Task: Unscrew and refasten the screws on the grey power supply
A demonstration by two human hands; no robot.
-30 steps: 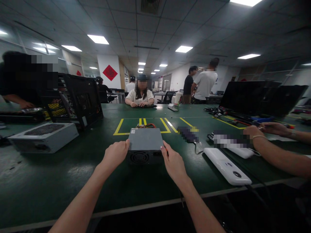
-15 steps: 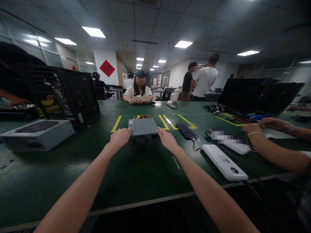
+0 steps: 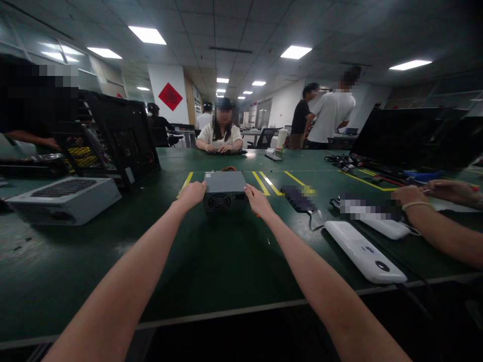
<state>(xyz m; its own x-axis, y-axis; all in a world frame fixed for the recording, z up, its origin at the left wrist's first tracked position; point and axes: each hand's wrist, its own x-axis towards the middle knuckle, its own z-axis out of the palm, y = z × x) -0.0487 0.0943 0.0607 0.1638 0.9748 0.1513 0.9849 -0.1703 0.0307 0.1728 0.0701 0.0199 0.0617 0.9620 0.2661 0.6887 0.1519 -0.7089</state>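
A grey power supply unit (image 3: 225, 183) sits in front of me on the green table, its fan grille facing me and coloured wires behind it. My left hand (image 3: 191, 195) is closed on its left side. At the opposite side my right hand (image 3: 258, 197) grips it with thumb and fingers. Below the right hand, a thin metal shaft (image 3: 266, 235) with a bit of orange at its upper end sticks out; I cannot tell whether that hand holds it. Undersides of both hands are hidden.
A larger power supply (image 3: 64, 201) and an open black computer case (image 3: 121, 143) stand left. Right are a dark phone (image 3: 299, 198), a white power bank (image 3: 364, 251), cables (image 3: 341, 161) and monitors (image 3: 407, 136). A co-worker's hands (image 3: 413, 193) work at far right; another person (image 3: 221, 131) sits opposite.
Both hands have moved the power supply unit slightly farther from me. The thin shaft has shifted away along with my right hand. The whole view has turned a little.
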